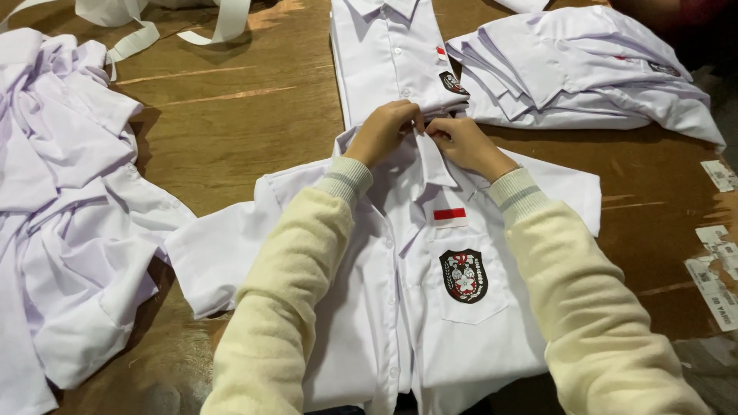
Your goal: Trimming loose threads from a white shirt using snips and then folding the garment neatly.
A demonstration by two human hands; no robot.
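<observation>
Pinching the collar (430,154) of the soft, light white school shirt (415,307), left hand (384,131) and right hand (461,142) fingers hold its limp cloth best there.

A garment finishing or packing workshop. A worn wooden tabletop (231,131) carried many identical white uniform shirts: a loose, unfolded heap (69,192) at the left, one buttoned shirt (392,54) laid flat at the top, and a folded stack (584,77) at the upper right. White collar-insert strips (138,31) lay at the top edge, and paper labels (719,261) (print too small to make out) were stuck along the right side.
</observation>
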